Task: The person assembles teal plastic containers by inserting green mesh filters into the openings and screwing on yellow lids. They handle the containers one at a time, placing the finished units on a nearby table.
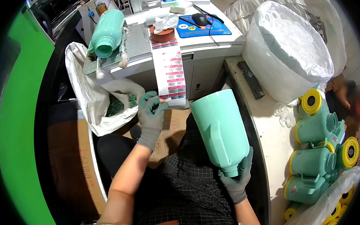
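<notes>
One gloved right hand curls its fingers around the neck of one mint-green jug, tilted above the lap, neck toward the person. To the right, at least three yellow-ended jugs lie sideways; overlap hides the full count. One gloved left hand bends its fingers beside the end of one label strip; whether they pinch it, I cannot tell. Farther off, the tabletop carries one more jug and one mouse.
</notes>
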The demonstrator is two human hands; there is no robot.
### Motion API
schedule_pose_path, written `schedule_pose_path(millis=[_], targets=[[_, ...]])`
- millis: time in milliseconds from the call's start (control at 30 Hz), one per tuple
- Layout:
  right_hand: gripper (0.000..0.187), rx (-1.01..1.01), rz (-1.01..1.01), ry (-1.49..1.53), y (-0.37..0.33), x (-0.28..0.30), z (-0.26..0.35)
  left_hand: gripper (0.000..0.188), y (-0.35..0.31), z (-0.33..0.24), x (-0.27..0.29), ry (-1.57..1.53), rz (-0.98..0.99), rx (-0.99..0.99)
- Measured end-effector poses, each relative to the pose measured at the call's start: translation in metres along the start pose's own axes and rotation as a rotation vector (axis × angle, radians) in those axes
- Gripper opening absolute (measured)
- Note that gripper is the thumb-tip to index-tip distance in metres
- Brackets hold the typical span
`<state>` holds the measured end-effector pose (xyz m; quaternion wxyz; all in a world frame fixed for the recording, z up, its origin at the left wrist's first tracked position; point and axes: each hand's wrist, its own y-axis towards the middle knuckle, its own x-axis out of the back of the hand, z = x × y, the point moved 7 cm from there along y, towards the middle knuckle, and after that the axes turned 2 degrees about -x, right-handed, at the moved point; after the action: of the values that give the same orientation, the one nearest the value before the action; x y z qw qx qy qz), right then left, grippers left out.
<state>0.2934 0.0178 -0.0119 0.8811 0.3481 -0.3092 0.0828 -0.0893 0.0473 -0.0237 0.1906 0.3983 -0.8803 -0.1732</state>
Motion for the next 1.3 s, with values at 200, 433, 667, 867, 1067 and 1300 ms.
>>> schedule_pose_path(millis=[200, 433, 667, 867, 1067, 1300], targets=[[0.106, 0.028, 0.0, -0.115, -0.008, -0.004, 0.005, 0.01, -0.044, -0.076, -0.045, -0.748, 0.42, 0.754], [0.116, 0.076, -0.005, -0.177, -0.015, -0.009, 0.011, 0.014, -0.052, -0.066, -0.05, -0.746, 0.458, 0.734], [0.116, 0.104, 0.002, -0.21, -0.009, -0.007, 0.015, 0.026, -0.042, -0.046, -0.034, 0.114, 0.535, 0.384], [0.104, -0.005, 0.055, -0.077, 0.004, 0.004, 0.009, 0.049, -0.007, -0.015, 0.054, 0.552, 0.411, 0.306], [0.108, -0.133, -0.034, 0.221, 0.023, -0.009, -0.003, 0.063, 0.128, -0.077, 0.145, 1.018, -0.109, -0.655], [0.1, -0.332, -0.034, 0.407, 0.09, -0.012, 0.011, 0.058, 0.238, 0.023, 0.083, 1.34, 0.501, -0.581]])
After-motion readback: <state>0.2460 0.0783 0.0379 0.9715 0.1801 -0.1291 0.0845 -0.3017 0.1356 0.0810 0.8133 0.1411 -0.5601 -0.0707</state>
